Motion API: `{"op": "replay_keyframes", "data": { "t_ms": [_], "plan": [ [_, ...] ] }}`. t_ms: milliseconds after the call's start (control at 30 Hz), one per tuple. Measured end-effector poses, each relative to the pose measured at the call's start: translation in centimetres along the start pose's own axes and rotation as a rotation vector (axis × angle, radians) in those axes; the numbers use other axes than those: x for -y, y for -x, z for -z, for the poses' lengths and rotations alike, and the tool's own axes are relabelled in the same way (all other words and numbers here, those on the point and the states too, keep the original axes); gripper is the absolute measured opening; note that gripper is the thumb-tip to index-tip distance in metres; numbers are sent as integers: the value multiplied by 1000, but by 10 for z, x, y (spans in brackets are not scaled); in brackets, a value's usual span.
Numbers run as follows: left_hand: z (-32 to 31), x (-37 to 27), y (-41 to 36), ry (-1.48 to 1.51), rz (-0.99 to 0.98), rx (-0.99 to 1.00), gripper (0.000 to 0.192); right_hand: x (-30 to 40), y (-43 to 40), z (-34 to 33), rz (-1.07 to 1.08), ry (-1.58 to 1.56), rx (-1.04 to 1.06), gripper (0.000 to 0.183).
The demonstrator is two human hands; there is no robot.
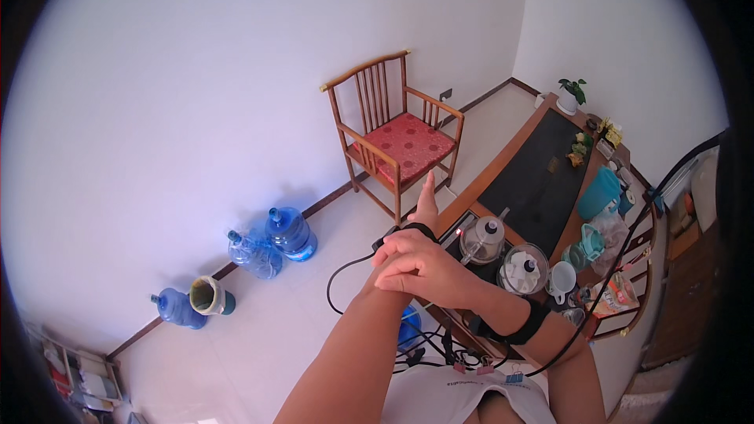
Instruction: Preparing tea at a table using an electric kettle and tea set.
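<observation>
My left hand (pixel 426 200) is stretched forward, seen nearly edge-on, with its fingers straight and nothing visible in it. A black strap (pixel 423 229) with a small dark module and a cable wraps my left wrist. My right hand (pixel 421 268) lies across my left forearm just behind that strap, its fingers curled over the arm; whether they also touch the strap is hidden. Another black strap (pixel 527 323) circles my right forearm. Beyond my right hand, a glass kettle (pixel 483 241) and a lidded glass pot (pixel 523 274) holding white pieces stand on the wooden tea table (pixel 456 206).
A wooden armchair (pixel 406 141) with a red cushion stands ahead. Blue water bottles (pixel 291 235) and a lined bin (pixel 209 297) line the wall. On the table are a white mug (pixel 561 281), a teal pitcher (pixel 599 193) and a potted plant (pixel 570 97). Cables (pixel 453 353) hang near my waist.
</observation>
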State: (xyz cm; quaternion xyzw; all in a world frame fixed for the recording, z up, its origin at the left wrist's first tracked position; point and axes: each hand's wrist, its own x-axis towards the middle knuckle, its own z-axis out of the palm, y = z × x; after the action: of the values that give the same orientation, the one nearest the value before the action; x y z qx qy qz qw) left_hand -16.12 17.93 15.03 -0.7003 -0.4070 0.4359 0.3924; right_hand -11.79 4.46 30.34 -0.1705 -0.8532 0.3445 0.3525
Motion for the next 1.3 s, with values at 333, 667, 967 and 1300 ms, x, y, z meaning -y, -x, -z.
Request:
{"op": "replay_keyframes", "data": {
  "t_ms": [333,667,967,1300],
  "plan": [
    [7,-4,5,69,-13,-56,60,10,10,-1,122,184,-141,11],
    [5,-1,-6,68,-19,-62,61,-9,61,48,-382,-19,-329,12],
    [39,-19,-7,117,-53,-117,63,8,21,1,-26,141,-119,8],
    [-14,-42,-30,1933,143,-290,67,16,31,27,-25,310,-176,8]
  ]
}}
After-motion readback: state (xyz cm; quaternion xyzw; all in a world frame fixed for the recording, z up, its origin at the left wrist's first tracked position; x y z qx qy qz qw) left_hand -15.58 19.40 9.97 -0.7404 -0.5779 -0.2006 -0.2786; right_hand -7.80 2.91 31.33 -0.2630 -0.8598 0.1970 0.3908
